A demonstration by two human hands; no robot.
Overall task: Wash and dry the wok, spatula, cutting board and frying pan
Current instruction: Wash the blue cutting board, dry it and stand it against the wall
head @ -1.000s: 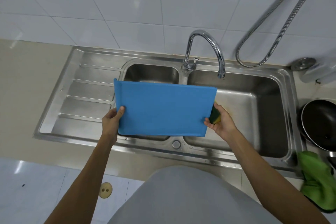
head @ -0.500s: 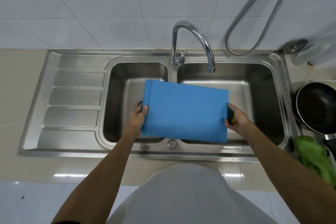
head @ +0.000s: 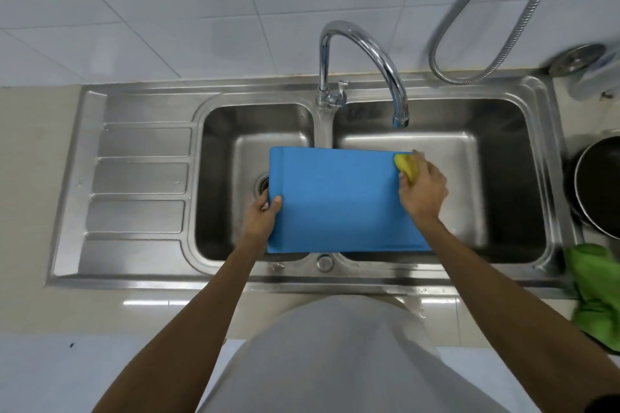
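I stand at a stainless-steel double-bowl sink [head: 436, 273] with a ribbed draining board [head: 141, 178], set in a glossy beige countertop [head: 30, 198]. A curved chrome tap [head: 364, 50] rises against the wall of large white tiles [head: 167, 10], where a ribbed metal hose [head: 476, 70] loops down. Pale floor tiles [head: 60, 375] shine below.

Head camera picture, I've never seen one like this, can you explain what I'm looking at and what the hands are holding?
The camera sits on a person's head, looking down at their own arms. No machine here. They stand at a steel double sink with a faucet above. The left hand grips a blue cutting board by its edge, over the basins. The right hand presses a yellow sponge on the board's far corner. A dark pan and green cloth lie at right.
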